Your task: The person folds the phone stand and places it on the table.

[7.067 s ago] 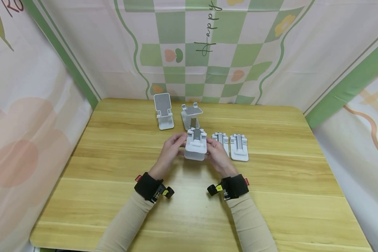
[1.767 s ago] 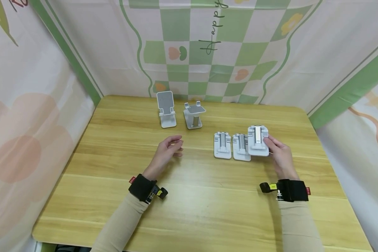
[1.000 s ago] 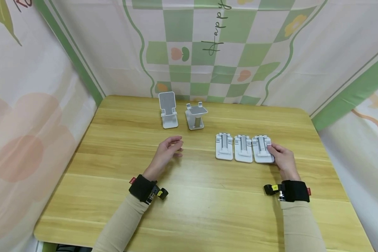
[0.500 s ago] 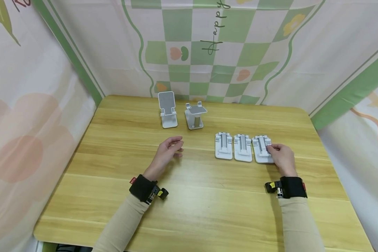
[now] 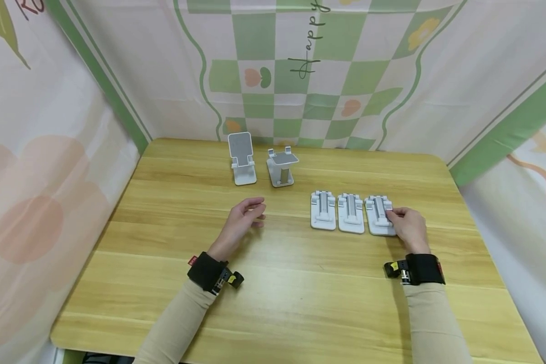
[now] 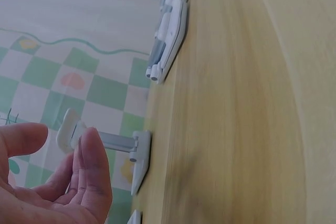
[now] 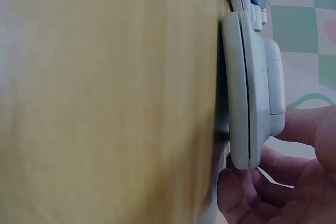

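Note:
In the head view my right hand [image 5: 408,228] pinches the right edge of a folded white phone stand [image 5: 378,216], which lies flat at the right end of a row of three. The right wrist view shows the thumb on top of this phone stand [image 7: 254,93] and the other fingers at its edge. Beside it lie a middle folded stand [image 5: 351,215] and a left folded stand [image 5: 323,212]. My left hand [image 5: 240,222] hovers over the table, loosely curled and holding nothing. Behind it stand two unfolded phone stands, an upright one [image 5: 241,151] and one with a tilted plate [image 5: 283,160].
All stands are on a wooden table [image 5: 273,303] with rounded corners. A patterned cloth [image 5: 300,76] hangs along the table's back edge and on both sides. Each wrist wears a black band with a small camera.
Earlier, both hands held a folded stand at mid-table. The right hand has carried it right and lowered it to the row's end; the left hand let go. The last half second shows little motion.

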`<state>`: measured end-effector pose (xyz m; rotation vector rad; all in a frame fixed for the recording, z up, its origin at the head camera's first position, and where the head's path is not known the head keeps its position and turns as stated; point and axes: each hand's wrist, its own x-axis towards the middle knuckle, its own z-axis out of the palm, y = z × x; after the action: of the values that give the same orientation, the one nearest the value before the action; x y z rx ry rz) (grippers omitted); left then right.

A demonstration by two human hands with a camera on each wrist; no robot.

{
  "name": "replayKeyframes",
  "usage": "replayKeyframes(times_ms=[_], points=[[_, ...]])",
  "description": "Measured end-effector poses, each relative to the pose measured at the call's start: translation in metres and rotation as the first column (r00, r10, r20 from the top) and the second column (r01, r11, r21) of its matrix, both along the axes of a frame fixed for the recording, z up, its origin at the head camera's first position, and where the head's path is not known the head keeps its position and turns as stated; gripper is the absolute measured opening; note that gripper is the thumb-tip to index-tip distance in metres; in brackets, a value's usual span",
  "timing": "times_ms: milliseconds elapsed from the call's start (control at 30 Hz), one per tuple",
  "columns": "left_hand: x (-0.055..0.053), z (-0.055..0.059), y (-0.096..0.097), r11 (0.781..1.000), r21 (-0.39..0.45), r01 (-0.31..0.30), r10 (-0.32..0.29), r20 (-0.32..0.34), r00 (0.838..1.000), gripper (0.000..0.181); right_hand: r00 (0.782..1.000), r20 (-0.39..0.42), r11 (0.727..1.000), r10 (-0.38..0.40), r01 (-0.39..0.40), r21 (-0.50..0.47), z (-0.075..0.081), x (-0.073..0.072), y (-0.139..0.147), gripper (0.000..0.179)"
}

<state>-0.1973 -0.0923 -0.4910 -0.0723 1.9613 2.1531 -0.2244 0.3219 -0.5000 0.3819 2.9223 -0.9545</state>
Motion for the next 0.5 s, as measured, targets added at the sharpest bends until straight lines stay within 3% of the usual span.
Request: replayKeyframes(times_ms=[500], points=[[-0.001, -0.003, 0.0021, 1.0, -0.028, -0.01, 0.01, 0.013, 1.0, 0.044, 0.998, 0.056, 0.999, -0.032, 0.033, -0.029, -0.0033, -0.0005, 0.0004, 0.051]])
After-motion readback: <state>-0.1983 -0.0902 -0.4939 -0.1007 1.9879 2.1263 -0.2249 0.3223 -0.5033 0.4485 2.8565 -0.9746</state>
